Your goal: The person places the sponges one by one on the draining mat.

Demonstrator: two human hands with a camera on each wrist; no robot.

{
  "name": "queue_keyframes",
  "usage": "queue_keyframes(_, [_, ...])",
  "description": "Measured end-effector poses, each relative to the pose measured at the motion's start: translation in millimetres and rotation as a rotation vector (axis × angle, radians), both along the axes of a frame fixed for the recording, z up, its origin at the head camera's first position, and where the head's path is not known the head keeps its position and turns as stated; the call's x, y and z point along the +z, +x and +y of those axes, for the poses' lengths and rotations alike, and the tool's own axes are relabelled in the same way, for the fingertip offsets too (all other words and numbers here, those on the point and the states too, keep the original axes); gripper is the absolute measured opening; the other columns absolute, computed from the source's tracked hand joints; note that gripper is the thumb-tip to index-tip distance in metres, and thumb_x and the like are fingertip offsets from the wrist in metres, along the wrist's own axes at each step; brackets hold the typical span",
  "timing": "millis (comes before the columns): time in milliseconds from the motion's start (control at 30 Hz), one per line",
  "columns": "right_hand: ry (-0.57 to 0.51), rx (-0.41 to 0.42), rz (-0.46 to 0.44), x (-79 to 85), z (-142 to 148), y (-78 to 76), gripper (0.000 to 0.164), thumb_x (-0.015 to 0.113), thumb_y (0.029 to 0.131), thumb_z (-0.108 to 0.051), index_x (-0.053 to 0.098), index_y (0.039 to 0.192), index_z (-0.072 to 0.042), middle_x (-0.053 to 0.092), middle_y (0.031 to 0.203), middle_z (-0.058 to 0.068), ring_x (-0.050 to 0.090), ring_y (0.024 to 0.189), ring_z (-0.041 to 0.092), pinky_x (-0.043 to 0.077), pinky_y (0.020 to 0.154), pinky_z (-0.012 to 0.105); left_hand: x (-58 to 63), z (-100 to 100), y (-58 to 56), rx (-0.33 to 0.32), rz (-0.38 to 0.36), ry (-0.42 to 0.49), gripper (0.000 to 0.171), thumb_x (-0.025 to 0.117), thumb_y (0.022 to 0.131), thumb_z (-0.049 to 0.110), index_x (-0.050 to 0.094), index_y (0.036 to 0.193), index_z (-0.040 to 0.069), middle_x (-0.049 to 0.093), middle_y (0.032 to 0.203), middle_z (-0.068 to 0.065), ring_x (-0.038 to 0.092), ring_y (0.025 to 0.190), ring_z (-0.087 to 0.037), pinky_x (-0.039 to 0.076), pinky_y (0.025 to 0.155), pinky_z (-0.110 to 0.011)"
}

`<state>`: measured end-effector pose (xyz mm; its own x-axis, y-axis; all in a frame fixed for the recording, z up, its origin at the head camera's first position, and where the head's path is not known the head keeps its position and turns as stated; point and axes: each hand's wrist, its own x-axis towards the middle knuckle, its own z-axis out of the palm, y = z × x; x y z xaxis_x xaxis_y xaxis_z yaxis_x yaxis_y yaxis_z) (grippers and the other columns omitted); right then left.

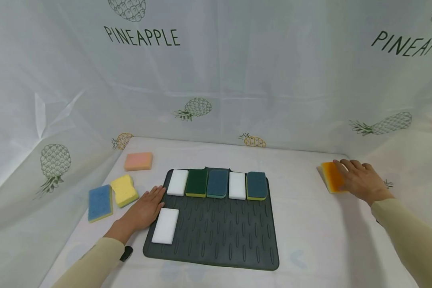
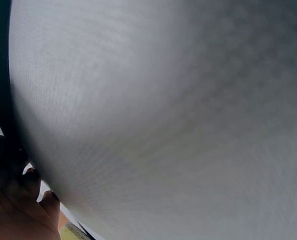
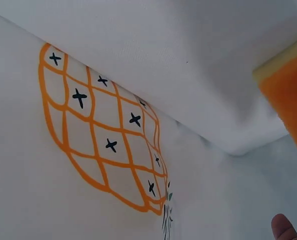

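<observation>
Left grip (image 1: 145, 211), fingers extended, rests on the dark mat (image 1: 223, 234)'s left edge; right grip (image 1: 361, 181) covers part of the orange sponge (image 1: 330, 177), well right of the mat; whether pinching cannot be told.

Left arm (image 1: 93, 262) reaches forward, left hand (image 1: 144, 210) palm-down, fingers (image 1: 157, 194) straight; right arm (image 1: 410, 236) stretches wide, right hand (image 1: 363, 182) palm-down

Orange sponge (image 1: 329, 177): paler yellow side, way over on the far right of the table (image 1: 306, 228)
Dark mat (image 1: 221, 236): ridged, just lying flat mid-table
</observation>
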<state>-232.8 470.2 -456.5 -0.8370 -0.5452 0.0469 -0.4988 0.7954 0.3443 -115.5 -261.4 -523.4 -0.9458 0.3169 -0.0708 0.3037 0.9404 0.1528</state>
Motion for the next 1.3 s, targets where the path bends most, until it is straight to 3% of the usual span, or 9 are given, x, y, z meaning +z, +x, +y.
queue_keyframes(133, [-0.032, -0.027, -0.022, -0.8, 4, 2.4, 0.12, 0.098, 0.07, -0.037, 0.027, 0.157, 0.005, 0.045, 0.149, 0.029, 0.046, 0.131, 0.05, 0.046, 0.101, 0.072, 0.0, 0, -0.8, 0.001, -0.005, -0.006, 0.059, 0.048, 0.113, 0.027, 0.036, 0.161, -0.006, 0.038, 0.166, -0.026, 0.033, 0.156, -0.044, 0.032, 0.125, -0.062])
queue_keyframes(300, [-0.077, -0.07, -0.053, -1.7, 6, 5.7, 0.118, 0.098, 0.07, -0.038, 0.029, 0.153, 0.01, 0.044, 0.147, 0.032, 0.045, 0.13, 0.053, 0.043, 0.104, 0.074, 1.5, 1, -1.0, 0.001, -0.008, -0.003, 0.059, 0.049, 0.113, 0.026, 0.036, 0.16, -0.007, 0.039, 0.166, -0.026, 0.034, 0.156, -0.044, 0.032, 0.125, -0.062])
queue_keyframes(500, [-0.129, -0.062, -0.009, -5.4, 8, 12.8, 0.114, 0.102, 0.065, -0.035, 0.034, 0.144, 0.012, 0.042, 0.141, 0.037, 0.045, 0.125, 0.057, 0.045, 0.1, 0.075, 0.2, 1, 0.0, -0.014, -0.001, -0.004, 0.057, 0.048, 0.113, 0.025, 0.037, 0.16, -0.007, 0.04, 0.165, -0.027, 0.035, 0.155, -0.045, 0.033, 0.125, -0.062])
queue_keyframes(767, [-0.104, -0.108, -0.027, -13.9, 13, 17.4, 0.129, 0.1, 0.068, -0.039, 0.02, 0.156, 0.009, 0.036, 0.145, 0.038, 0.044, 0.125, 0.059, 0.043, 0.101, 0.077, 1.1, 2, -0.1, 0.001, -0.015, 0.012, 0.058, 0.048, 0.113, 0.025, 0.036, 0.161, -0.006, 0.039, 0.166, -0.026, 0.033, 0.156, -0.045, 0.031, 0.126, -0.062])
queue_keyframes(1067, [-0.178, -0.169, 0.06, -14.2, 7, 21.8, 0.116, 0.096, 0.067, -0.039, 0.029, 0.142, 0.02, 0.043, 0.133, 0.041, 0.046, 0.117, 0.06, 0.045, 0.094, 0.076, 2.4, 3, -0.9, 0.002, -0.026, 0.02, 0.059, 0.048, 0.113, 0.026, 0.035, 0.161, -0.006, 0.038, 0.166, -0.026, 0.033, 0.156, -0.045, 0.03, 0.126, -0.062])
queue_keyframes(1300, [-0.259, -0.219, 0.033, -3.5, -20, 25.3, 0.111, 0.091, 0.072, -0.048, 0.031, 0.141, 0.015, 0.042, 0.129, 0.038, 0.041, 0.113, 0.057, 0.041, 0.097, 0.076, 3.3, 1, 1.4, 0.016, -0.028, 0.027, 0.059, 0.048, 0.113, 0.027, 0.035, 0.161, -0.005, 0.038, 0.166, -0.026, 0.032, 0.156, -0.045, 0.03, 0.127, -0.062])
